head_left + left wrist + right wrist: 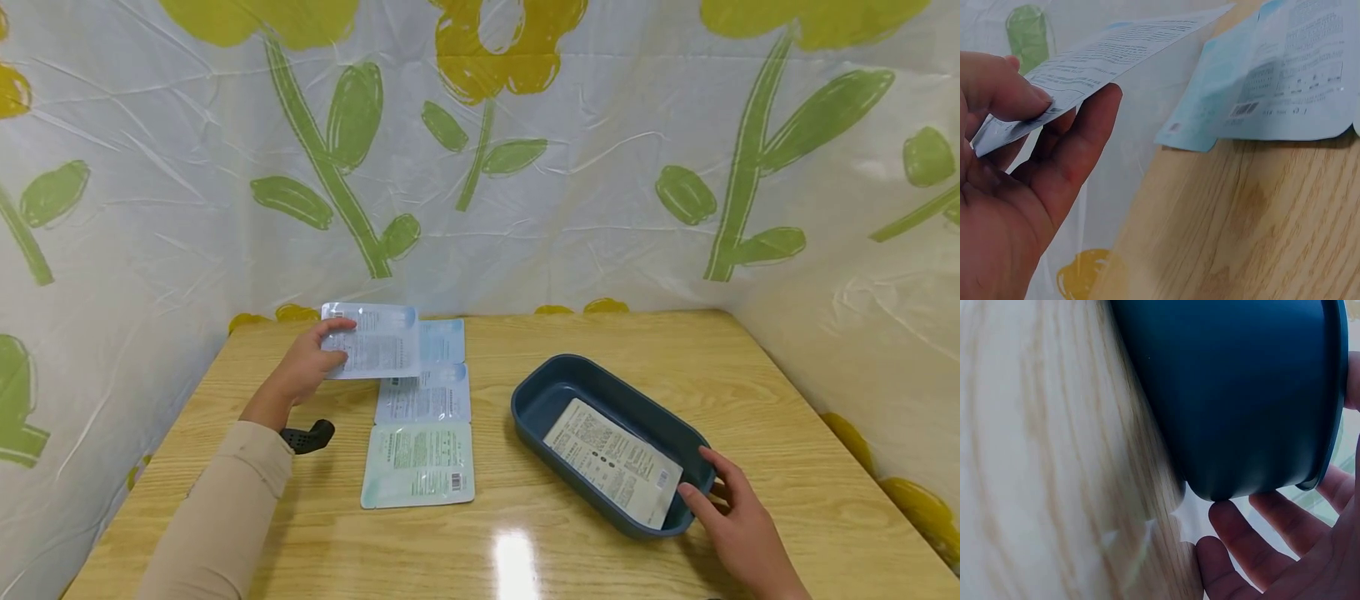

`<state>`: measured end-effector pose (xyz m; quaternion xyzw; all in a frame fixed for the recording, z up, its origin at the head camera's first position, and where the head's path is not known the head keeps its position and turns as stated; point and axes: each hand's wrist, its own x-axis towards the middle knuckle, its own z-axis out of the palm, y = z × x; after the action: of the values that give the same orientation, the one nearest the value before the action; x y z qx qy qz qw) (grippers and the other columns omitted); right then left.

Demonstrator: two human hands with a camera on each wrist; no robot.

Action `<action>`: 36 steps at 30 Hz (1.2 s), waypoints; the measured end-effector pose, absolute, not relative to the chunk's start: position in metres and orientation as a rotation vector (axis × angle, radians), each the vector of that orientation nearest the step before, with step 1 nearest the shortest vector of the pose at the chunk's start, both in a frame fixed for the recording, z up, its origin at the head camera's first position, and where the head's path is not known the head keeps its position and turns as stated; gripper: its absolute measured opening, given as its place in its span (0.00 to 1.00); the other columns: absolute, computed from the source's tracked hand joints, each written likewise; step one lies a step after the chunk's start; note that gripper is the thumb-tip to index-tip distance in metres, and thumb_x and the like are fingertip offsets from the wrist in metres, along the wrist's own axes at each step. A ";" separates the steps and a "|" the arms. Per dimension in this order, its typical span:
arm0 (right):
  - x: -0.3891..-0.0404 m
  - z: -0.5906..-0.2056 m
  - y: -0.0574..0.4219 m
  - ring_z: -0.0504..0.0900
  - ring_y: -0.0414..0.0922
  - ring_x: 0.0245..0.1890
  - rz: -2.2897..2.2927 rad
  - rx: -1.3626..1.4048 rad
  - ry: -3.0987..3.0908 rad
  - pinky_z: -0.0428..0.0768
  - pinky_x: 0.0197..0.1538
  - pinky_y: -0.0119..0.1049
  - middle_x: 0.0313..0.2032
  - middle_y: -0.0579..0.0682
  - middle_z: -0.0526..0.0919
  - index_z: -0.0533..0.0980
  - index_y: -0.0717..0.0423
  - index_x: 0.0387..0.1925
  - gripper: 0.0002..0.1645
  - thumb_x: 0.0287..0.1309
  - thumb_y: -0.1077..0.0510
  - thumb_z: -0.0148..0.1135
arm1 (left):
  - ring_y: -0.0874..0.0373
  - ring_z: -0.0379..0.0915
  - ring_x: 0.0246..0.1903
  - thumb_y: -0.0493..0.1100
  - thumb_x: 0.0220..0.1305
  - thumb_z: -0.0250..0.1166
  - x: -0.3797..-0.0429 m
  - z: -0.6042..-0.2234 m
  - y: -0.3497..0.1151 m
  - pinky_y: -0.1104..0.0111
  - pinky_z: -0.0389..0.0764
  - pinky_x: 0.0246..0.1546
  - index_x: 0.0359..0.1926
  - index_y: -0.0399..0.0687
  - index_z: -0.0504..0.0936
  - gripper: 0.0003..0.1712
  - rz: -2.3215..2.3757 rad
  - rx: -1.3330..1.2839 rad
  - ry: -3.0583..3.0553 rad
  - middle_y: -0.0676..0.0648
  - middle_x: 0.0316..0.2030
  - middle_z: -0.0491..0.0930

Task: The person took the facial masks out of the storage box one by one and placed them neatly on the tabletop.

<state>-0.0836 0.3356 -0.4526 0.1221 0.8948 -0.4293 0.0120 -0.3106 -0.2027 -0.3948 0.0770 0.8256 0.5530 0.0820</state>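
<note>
My left hand (303,367) pinches a pale blue flat packet, like a face-mask sachet (380,342), by its left edge. In the left wrist view, the thumb lies on the packet's printed face and the fingers are beneath it. The held sachet is raised and partly covers a row of sachets: a light blue one (444,340) at the back, a bluish one (429,400) in the middle, a green one (420,468) in front. My right hand (742,525) grips the near right end of a dark blue tub (543,408). Inside the tub lies a whitish printed packet (615,462).
The wooden table (585,571) reaches back to a white curtain (600,192) printed with flowers, which also hangs at both sides. A black strap (309,437) is around my left wrist. Light glares on the table's near middle.
</note>
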 end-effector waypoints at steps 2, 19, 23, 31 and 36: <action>-0.083 -0.453 0.336 0.65 0.70 0.64 -1.348 0.373 2.792 0.77 0.48 0.28 0.71 0.73 0.52 0.46 0.65 0.76 0.47 0.73 0.43 0.54 | 0.41 0.67 0.53 0.28 0.66 0.52 -0.312 -0.397 -0.206 0.70 0.74 0.44 0.71 0.42 0.64 0.32 1.652 0.215 2.471 0.35 0.67 0.60; -0.079 -0.452 0.333 0.67 0.69 0.62 -1.380 0.364 2.821 0.67 0.41 0.15 0.70 0.73 0.55 0.48 0.65 0.76 0.45 0.74 0.45 0.55 | 0.44 0.67 0.54 0.27 0.70 0.50 -0.325 -0.402 -0.248 0.68 0.82 0.40 0.72 0.35 0.60 0.30 1.743 0.181 2.425 0.31 0.69 0.53; -0.079 -0.453 0.333 0.67 0.69 0.62 -1.369 0.381 2.820 0.67 0.42 0.16 0.70 0.72 0.55 0.48 0.65 0.76 0.45 0.73 0.44 0.55 | 0.41 0.67 0.54 0.29 0.71 0.49 -0.328 -0.402 -0.255 0.60 0.82 0.44 0.70 0.33 0.60 0.27 1.712 0.170 2.433 0.30 0.69 0.54; -0.080 -0.452 0.331 0.67 0.69 0.63 -1.386 0.389 2.815 0.65 0.41 0.14 0.70 0.72 0.55 0.48 0.65 0.76 0.45 0.73 0.45 0.55 | 0.39 0.68 0.54 0.31 0.72 0.50 -0.337 -0.400 -0.262 0.53 0.80 0.50 0.69 0.34 0.61 0.26 1.660 0.128 2.457 0.29 0.68 0.55; -0.081 -0.452 0.331 0.66 0.69 0.63 -1.387 0.404 2.810 0.65 0.41 0.13 0.70 0.72 0.54 0.49 0.65 0.76 0.45 0.73 0.44 0.56 | 0.40 0.68 0.53 0.31 0.73 0.49 -0.344 -0.403 -0.266 0.57 0.80 0.48 0.69 0.33 0.61 0.25 1.653 0.130 2.448 0.29 0.68 0.55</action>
<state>-0.0807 0.3308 -0.4518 0.1279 0.8893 -0.4390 -0.0090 -0.3444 -0.2662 -0.4026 0.0438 0.8245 0.5566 0.0923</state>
